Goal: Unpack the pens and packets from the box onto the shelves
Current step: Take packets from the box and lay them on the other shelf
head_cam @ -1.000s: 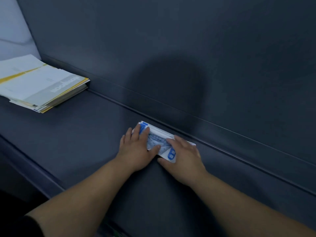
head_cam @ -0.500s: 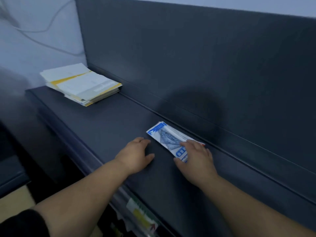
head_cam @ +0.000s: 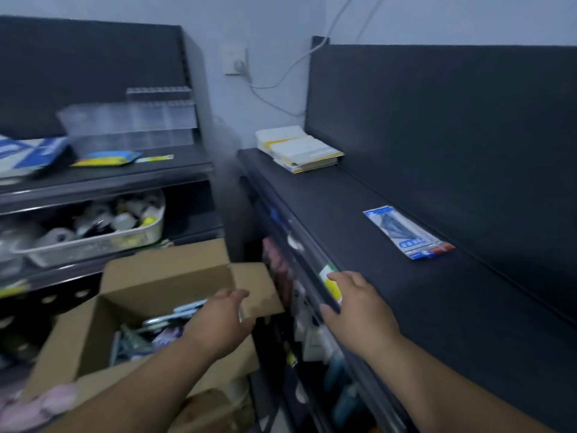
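One packet (head_cam: 408, 232) flat on shelf (head_cam: 327, 207), long axis along backboard (head_cam: 452, 135), red end nearer

1 packet (head_cam: 406, 233) lies on the right shelf (head_cam: 327, 207), well apart from the paper stack (head_cam: 301, 150) at its far end. The box (head_cam: 162, 276) stands left, seemingly holding more packets (head_cam: 153, 334).

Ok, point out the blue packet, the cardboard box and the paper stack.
blue packet (head_cam: 406, 233), head view, its middle.
cardboard box (head_cam: 168, 270), head view, rear flap.
paper stack (head_cam: 301, 149), head view, top sheet.
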Demonstrator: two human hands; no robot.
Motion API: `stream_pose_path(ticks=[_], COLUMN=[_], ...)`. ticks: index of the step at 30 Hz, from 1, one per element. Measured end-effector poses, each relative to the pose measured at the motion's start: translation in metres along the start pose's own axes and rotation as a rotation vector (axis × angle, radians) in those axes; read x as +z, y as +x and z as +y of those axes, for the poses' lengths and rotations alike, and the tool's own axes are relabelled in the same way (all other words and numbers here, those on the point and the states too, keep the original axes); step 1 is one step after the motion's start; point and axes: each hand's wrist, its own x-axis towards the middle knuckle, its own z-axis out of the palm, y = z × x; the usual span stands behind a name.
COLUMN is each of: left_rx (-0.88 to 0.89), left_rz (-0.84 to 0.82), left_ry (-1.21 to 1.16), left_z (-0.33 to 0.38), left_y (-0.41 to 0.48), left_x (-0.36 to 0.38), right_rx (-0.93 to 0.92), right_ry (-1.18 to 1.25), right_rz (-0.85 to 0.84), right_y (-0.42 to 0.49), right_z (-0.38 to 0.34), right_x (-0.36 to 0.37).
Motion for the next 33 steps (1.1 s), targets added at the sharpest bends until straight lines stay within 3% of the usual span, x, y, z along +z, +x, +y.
stream_pose_path(ticks=[4,12,27,33], left_rx=[-0.124,-0.329,-0.402,-0.481], left_rz=[-0.022,-0.034,-0.201,-0.471], left_ry=[0.034,0.003,-0.143,-0.203], left_z=[-0.048,-0.131,-0.281,-0.286], left_y=[-0.052,-0.096,0.028,0.065], left_x=[0.003,0.004,0.013,0.048], right_rx=[-0.053,0.061,0.163,0.126], right_ry=[-0.016,0.003,0.160,0.124], right_rz=[-0.160,-0.455,-0.457,-0.533], right_y=[-0.032,-0.031,0.105,0.122], right_z=[-0.019,-0.040,-0.131,-0.135], right_x=[0.037,0.103,0.220,0.251])
